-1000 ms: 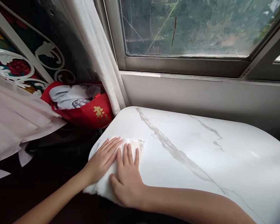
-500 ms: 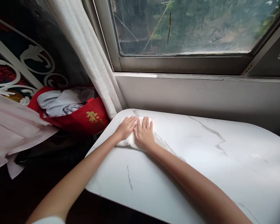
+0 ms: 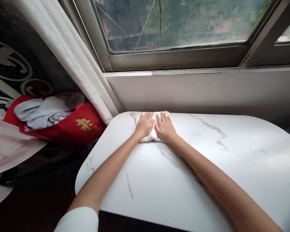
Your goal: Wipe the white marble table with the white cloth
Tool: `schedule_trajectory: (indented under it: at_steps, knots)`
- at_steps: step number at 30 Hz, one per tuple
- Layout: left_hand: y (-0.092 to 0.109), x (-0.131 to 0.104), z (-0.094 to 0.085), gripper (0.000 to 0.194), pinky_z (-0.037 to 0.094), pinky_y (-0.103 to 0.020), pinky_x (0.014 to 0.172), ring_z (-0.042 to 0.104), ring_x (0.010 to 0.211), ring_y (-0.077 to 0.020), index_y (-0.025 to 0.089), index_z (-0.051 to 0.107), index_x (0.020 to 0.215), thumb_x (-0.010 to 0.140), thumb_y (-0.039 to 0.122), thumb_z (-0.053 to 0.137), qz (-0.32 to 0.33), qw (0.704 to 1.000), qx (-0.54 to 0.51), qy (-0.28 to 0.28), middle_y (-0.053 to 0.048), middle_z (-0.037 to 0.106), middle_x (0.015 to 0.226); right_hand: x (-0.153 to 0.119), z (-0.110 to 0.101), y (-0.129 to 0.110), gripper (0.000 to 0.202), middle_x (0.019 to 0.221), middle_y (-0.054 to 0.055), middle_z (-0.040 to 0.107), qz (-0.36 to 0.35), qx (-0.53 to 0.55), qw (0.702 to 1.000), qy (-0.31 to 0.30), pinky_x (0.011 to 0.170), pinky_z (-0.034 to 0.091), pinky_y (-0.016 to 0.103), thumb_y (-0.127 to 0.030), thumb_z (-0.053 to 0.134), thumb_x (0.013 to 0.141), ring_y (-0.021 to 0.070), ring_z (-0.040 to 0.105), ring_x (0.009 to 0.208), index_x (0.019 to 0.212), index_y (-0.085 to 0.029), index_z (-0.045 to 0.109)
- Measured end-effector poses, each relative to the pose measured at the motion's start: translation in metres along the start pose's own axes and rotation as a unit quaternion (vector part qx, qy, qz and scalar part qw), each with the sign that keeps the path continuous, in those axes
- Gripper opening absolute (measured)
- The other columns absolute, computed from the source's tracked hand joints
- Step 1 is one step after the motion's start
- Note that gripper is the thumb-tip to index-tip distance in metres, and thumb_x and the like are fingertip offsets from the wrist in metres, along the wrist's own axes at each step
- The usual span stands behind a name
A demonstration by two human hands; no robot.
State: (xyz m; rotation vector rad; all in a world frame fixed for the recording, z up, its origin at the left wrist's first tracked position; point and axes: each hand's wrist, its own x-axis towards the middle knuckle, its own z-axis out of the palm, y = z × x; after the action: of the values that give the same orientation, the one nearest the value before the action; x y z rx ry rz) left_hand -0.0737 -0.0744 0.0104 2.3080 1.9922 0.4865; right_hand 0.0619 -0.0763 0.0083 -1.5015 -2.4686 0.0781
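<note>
A folded white cloth [image 3: 151,136] lies on the white marble-patterned table [image 3: 145,180], at its far edge by the wall. My left hand [image 3: 144,125] rests flat on the cloth's left part, fingers stretched out toward the window. On the right part of the same cloth lies my right hand [image 3: 166,127], palm down with its fingers slightly spread. A small gap of cloth shows between the two hands. What is under the palms is hidden.
A red bag [image 3: 62,130] with gold marks holds grey-white fabric on the left. A pale curtain [image 3: 70,58] hangs beside the table's far left corner. Behind the table are a low wall [image 3: 183,91] and a metal-framed window [image 3: 178,59]. Pink fabric [image 3: 12,148] hangs at far left.
Both hands have slid the cloth to the right and toward the table's far edge. The hands have moved apart a little. My view has shifted slightly to the right.
</note>
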Motion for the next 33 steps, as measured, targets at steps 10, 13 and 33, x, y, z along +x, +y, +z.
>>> schedule_trajectory:
  at_steps: [10, 13, 33]
  knots:
    - [0.066, -0.18, -0.019, 0.052, 0.014, -0.055, 0.113, 0.016, 0.141, -0.0268, 0.018, 0.021, 0.147, 0.096, 0.03, 0.028, 0.051, 0.998, -0.029, -0.023, -0.011, 0.026, 0.152, -0.172, -0.036, -0.021, 0.059, 0.154, 0.016, 0.01, -0.125, 0.057, 0.99, -0.039, 0.113, 0.014, 0.053, -0.032, 0.028, 0.096, 0.0305, 0.0, 0.141, 0.148, -0.008, 0.016]
    - [0.087, -0.222, -0.028, 0.06, 0.017, -0.057, 0.112, 0.008, 0.142, -0.0288, 0.023, 0.004, 0.15, 0.097, 0.036, 0.029, 0.081, 0.991, -0.062, -0.087, -0.009, 0.012, 0.156, -0.217, -0.05, -0.012, 0.06, 0.155, 0.011, 0.005, -0.162, 0.073, 0.983, -0.044, 0.114, 0.015, 0.051, -0.034, 0.028, 0.097, 0.0274, -0.002, 0.142, 0.15, -0.015, 0.007]
    - [0.1, 0.022, 0.035, 0.047, 0.016, -0.046, 0.114, 0.031, 0.136, -0.0232, 0.011, 0.04, 0.137, 0.094, 0.024, 0.026, 0.051, 0.998, -0.024, 0.012, -0.012, 0.04, 0.145, -0.03, -0.033, 0.094, 0.049, 0.15, 0.013, 0.03, 0.042, 0.01, 0.999, 0.009, 0.111, 0.018, 0.041, -0.025, 0.028, 0.095, 0.0246, 0.025, 0.138, 0.143, -0.016, 0.035]
